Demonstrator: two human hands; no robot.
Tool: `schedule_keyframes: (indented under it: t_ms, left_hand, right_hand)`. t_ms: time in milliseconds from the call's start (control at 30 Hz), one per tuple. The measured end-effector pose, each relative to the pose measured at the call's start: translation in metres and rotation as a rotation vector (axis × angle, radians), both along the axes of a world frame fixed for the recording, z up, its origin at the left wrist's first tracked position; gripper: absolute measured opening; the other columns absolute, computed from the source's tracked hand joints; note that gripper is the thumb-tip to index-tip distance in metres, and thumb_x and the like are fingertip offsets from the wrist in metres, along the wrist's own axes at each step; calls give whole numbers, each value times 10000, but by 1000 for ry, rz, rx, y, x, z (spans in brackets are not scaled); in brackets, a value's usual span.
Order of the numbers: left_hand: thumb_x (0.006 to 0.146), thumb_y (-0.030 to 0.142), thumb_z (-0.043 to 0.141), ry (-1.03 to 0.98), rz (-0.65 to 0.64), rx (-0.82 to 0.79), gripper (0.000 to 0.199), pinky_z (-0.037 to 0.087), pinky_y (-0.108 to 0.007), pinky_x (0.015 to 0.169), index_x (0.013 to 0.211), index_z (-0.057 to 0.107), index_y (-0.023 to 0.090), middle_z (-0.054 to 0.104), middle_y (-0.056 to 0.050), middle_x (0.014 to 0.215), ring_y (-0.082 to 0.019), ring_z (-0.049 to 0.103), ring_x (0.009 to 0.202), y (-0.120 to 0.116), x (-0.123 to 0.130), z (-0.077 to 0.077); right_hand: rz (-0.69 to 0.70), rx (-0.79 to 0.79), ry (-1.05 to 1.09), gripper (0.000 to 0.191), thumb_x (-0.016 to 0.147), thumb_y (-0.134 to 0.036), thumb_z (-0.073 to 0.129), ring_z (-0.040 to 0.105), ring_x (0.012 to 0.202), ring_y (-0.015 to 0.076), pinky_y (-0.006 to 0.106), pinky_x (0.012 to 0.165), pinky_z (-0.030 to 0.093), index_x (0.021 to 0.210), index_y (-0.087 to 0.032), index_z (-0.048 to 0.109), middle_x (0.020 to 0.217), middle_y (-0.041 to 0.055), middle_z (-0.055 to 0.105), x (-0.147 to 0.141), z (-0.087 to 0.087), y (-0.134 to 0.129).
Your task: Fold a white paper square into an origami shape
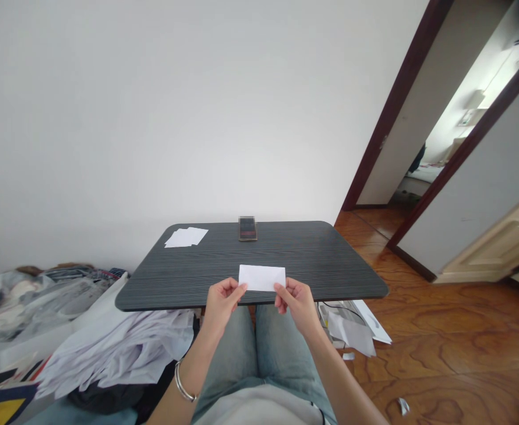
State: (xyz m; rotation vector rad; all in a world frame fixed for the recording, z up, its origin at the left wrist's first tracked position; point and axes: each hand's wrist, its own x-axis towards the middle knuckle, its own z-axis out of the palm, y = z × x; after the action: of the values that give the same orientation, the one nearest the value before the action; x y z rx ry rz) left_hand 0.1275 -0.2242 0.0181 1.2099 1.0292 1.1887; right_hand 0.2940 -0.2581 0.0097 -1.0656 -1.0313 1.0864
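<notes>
A white sheet of paper (262,277), wider than it is tall, is held up over the front edge of the dark table (224,260). My left hand (224,301) pinches its lower left corner between thumb and fingers. At the lower right corner, my right hand (295,298) grips it the same way, thumb on the near face. Whether the paper is a single layer or folded, I cannot tell. Farther back on the left of the tabletop lie several overlapping white sheets (186,236).
A phone-like dark device (247,228) stands at the table's back edge by the wall. Piled clothes and plastic bags (121,348) fill the floor at left. Papers and a cable (352,330) lie below the table's right side. A doorway opens at right.
</notes>
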Motion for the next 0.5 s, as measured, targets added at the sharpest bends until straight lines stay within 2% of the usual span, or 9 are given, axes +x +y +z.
schedule_keyframes:
  t_ms: [100,167,267,367,500]
  left_hand:
    - [615,401,709,4,8,19,384,176,-158,348,498,443,149,379,78,399,-19,273,343,-3,0,4]
    - [609,386,713,-33,-8,12,360,223,-145,346,528,453,151,444,63,442,-31,344,368,-4,2,7]
    - [599,355,721,-117,-44,-24,308,357,-147,389,743,542,150,594,14,612,-92,535,517,-2,4,9]
    - [594,321,728,-126,-31,-45,406,428,-169,430,910,554,134,646,-18,669,-130,602,587,3,6,5]
    - [589,314,730,-72,6,-43,350,450,-180,435,845,596,116,657,-28,651,-130,611,552,8,4,-1]
  right_hand:
    - [8,-1,-1,363,689,-476,650,436,305,63,163,310,335,565,-163,515,419,-18,559,0,-3,2]
    - [14,-2,3,362,688,-477,652,438,304,64,164,310,334,569,-163,514,422,-18,563,0,-5,3]
    - [23,-8,11,355,694,-466,651,436,304,62,163,315,332,576,-159,519,424,-21,564,0,-9,6]
    - [28,-14,16,343,700,-451,653,437,306,58,160,323,335,584,-153,529,427,-24,565,0,-12,8]
    - [15,-10,11,370,718,-474,625,456,317,63,163,333,354,556,-154,534,431,-17,568,0,-15,10]
